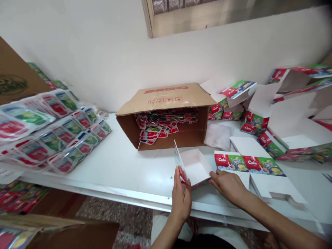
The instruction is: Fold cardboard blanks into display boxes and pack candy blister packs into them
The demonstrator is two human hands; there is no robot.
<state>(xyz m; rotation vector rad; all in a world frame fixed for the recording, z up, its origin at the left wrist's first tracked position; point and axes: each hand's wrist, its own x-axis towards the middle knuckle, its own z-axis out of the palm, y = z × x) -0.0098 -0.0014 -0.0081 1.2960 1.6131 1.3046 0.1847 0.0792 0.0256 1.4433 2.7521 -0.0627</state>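
Note:
Between my hands is a small folded carton, its white inside facing up and its lid standing upright on the left. My left hand grips the lid side, thumb in front and fingers behind. At the carton's right front corner, my right hand pinches the edge with closed fingers. Just to the right lies a stack of flat, unfolded cartons printed with Cola and Sprite. Behind the carton a brown cardboard box lies on its side, its opening towards me, with many printed sachets inside.
Clear-wrapped bundles of printed sachets are piled on the left of the white table. Folded cartons with raised lids crowd the back right. A white plastic bag sits beside the brown box. An open cardboard box stands below the table's front edge.

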